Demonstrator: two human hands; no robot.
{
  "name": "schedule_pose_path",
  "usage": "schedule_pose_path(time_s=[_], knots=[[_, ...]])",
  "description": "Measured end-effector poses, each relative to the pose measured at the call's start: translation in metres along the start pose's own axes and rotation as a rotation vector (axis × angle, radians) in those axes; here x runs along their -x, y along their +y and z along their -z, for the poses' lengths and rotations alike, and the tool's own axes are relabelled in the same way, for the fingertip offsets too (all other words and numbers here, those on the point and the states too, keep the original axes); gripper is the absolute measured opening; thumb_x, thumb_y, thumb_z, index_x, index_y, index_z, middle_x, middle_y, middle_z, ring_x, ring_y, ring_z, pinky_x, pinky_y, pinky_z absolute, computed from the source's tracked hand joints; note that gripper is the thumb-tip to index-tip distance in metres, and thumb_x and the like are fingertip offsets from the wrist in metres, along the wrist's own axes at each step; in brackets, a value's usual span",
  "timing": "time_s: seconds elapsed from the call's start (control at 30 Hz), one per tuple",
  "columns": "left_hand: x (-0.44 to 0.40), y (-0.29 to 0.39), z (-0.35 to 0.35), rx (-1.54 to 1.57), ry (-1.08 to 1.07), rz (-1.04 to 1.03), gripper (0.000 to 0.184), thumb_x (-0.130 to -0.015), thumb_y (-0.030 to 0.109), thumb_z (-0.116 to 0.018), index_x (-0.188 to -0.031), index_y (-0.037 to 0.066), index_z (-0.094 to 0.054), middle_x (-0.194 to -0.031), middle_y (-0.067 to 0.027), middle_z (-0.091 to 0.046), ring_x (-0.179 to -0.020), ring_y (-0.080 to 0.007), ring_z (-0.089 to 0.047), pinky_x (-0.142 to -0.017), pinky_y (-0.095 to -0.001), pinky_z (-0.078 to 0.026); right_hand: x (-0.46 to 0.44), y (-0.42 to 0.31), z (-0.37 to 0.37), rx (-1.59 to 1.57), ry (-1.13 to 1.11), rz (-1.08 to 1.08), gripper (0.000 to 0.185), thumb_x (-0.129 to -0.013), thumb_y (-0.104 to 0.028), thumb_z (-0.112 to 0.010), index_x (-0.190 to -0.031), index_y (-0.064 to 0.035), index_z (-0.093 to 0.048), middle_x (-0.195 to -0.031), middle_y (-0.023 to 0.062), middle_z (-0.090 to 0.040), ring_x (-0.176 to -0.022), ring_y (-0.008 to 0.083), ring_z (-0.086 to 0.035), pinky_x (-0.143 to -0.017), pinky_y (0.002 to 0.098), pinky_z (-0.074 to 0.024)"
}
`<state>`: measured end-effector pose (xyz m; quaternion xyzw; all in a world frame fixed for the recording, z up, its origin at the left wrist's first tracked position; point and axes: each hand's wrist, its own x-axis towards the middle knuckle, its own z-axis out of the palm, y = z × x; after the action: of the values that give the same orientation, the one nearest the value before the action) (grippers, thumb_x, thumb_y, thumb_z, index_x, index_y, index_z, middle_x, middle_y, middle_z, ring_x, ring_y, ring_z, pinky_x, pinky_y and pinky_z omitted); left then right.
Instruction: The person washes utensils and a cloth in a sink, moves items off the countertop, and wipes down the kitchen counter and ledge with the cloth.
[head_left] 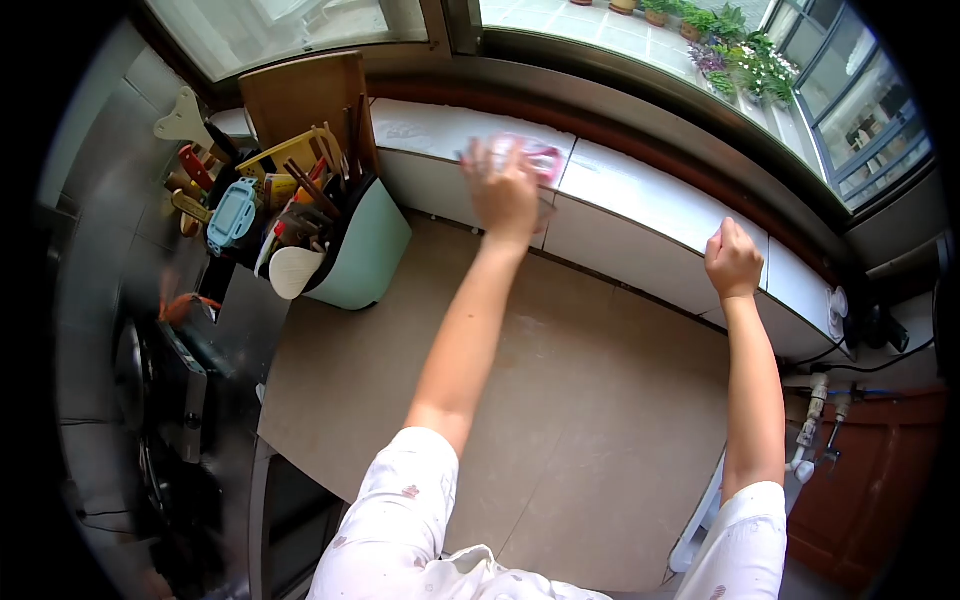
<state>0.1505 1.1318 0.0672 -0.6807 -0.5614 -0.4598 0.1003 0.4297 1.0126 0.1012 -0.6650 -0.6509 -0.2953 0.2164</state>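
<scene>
My left hand (pixel 503 195) is stretched out over the white tiled ledge (pixel 640 185) below the window, its fingers smeared by motion. Under and beside those fingers is a pink-and-white cloth (pixel 543 160), held against the tiles and also blurred. Farther right, my right hand (pixel 735 260) is curled into a fist at the ledge's front edge, with nothing visible in it. Both forearms reach across the beige countertop (pixel 600 400).
At the left stands a pale green utensil holder (pixel 365 250) with knives, chopsticks and a white spoon (pixel 295 272). A wooden cutting board (pixel 300 95) leans behind it. On the right are a black object with a cable (pixel 880 325) and white pipes (pixel 812 425). Potted plants show outside.
</scene>
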Motion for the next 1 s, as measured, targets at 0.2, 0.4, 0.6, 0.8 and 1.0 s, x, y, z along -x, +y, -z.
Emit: schedule_pose_path(time_s=[0.2,0.4,0.6,0.8,1.0], knots=[[-0.065,-0.057,0.004,-0.255,-0.210,0.282,0.060,-0.083,0.038,-0.042,-0.121,-0.007,-0.036,-0.128,-0.0305,-0.027,-0.125,-0.0406,-0.018,-0.103,-0.0445,-0.013,0.001,-0.002,0.002,-0.004,-0.003,-0.006,0.009,-0.071,-0.012,-0.045,-0.065,-0.0055,-0.044,-0.060,0.0098,-0.052,-0.054,0.0275,-0.054,-0.048,0.0369,-0.0445],[-0.092,-0.045,-0.001,-0.320,-0.507,0.327,0.070,-0.079,0.045,-0.042,-0.117,-0.013,-0.037,-0.126,-0.0298,-0.031,-0.121,-0.0386,-0.025,-0.100,-0.0434,-0.020,0.001,-0.002,0.000,-0.017,0.017,-0.004,0.009,-0.070,-0.012,-0.046,-0.064,-0.0057,-0.045,-0.060,0.0096,-0.053,-0.054,0.0274,-0.054,-0.048,0.0368,-0.0448],[-0.019,0.069,-0.010,-0.385,-0.489,-0.291,0.040,-0.081,0.031,-0.043,-0.104,0.003,-0.058,-0.123,-0.0238,-0.041,-0.118,-0.0380,-0.032,-0.097,-0.0484,-0.024,0.001,-0.002,-0.001,-0.010,0.009,-0.002,0.008,-0.070,-0.012,-0.046,-0.065,-0.0058,-0.045,-0.062,0.0097,-0.054,-0.056,0.0272,-0.055,-0.049,0.0372,-0.0450],[0.043,0.167,-0.021,0.140,-0.195,-0.255,0.036,-0.071,0.025,-0.051,-0.095,-0.001,-0.057,-0.104,-0.0190,-0.054,-0.103,-0.0321,-0.047,-0.091,-0.0431,-0.034,0.002,0.002,-0.001,-0.029,-0.047,-0.018,0.008,-0.071,-0.013,-0.046,-0.067,-0.0058,-0.045,-0.064,0.0101,-0.054,-0.058,0.0281,-0.055,-0.050,0.0378,-0.0451],[0.033,0.090,-0.029,0.259,0.100,-0.408,0.028,-0.069,0.030,-0.056,-0.086,0.009,-0.062,-0.097,-0.0117,-0.059,-0.092,-0.0295,-0.056,-0.086,-0.0452,-0.040,0.001,0.001,0.000,0.001,-0.051,-0.024,0.009,-0.071,-0.013,-0.045,-0.066,-0.0057,-0.045,-0.062,0.0098,-0.052,-0.057,0.0278,-0.054,-0.050,0.0379,-0.0445]])
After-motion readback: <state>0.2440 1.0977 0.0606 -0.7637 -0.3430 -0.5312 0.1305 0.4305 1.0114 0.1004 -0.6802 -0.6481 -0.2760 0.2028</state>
